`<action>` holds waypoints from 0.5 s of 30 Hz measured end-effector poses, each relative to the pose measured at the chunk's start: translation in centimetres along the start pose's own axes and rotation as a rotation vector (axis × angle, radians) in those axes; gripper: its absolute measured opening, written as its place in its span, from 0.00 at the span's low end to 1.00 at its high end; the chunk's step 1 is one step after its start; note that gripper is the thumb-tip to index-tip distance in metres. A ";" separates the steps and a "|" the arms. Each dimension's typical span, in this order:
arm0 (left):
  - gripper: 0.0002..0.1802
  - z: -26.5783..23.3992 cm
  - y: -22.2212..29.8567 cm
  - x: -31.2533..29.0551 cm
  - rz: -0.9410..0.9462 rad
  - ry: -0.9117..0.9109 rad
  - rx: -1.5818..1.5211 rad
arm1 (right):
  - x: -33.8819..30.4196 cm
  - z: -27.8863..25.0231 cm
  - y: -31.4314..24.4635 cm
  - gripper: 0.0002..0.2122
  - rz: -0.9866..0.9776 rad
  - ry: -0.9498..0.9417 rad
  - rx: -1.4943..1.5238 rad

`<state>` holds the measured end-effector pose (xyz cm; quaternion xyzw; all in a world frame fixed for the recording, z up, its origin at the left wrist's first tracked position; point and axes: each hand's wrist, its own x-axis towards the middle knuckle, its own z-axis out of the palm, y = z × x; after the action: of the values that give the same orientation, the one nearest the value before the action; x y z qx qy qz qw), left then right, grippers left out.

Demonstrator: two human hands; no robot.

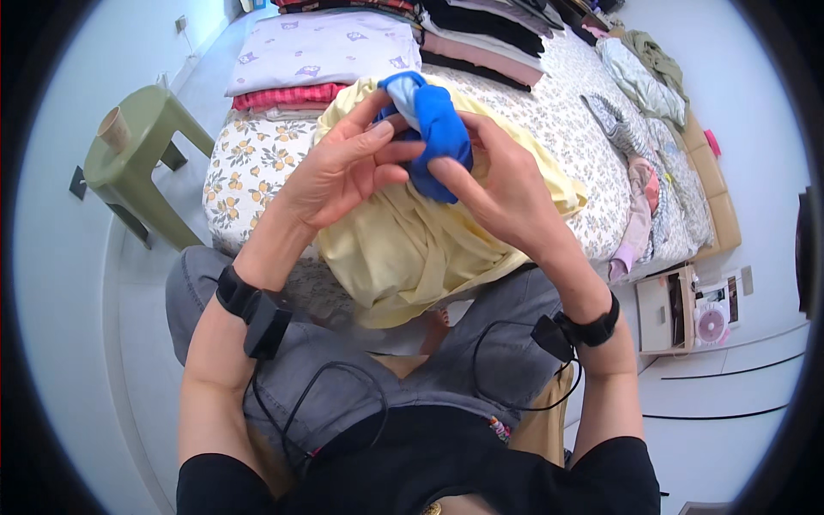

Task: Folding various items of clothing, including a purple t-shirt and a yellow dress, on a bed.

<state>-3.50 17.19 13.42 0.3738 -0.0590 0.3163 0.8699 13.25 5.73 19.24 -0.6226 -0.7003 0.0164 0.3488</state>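
Both hands are raised in front of me over the bed's near edge. My left hand (348,163) and my right hand (498,184) pinch a small bundle of blue cloth (438,133), rolled into a tight ball, light blue on top and darker blue below. Fingers of both hands press into it from either side. Under the hands a pale yellow garment (403,249) lies crumpled on the bed and hangs toward my lap. Black wrist straps with cables sit on both forearms.
The bed (249,172) has a floral sheet. Folded clothes (318,51) are stacked at its far side, and loose garments (639,86) lie along its right. A green plastic stool (142,146) with a paper cup (113,129) stands at left. A low wooden stand (665,309) sits at right.
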 end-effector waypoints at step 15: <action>0.05 0.6 -0.7 -0.4 0.576 0.075 1.766 | 0.6 -7.8 11.7 0.14 0.272 0.836 0.932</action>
<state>-3.28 16.25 13.25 0.8609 0.1406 0.4623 0.1593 27.34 5.70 20.06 -0.4428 -0.3394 0.1192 0.8213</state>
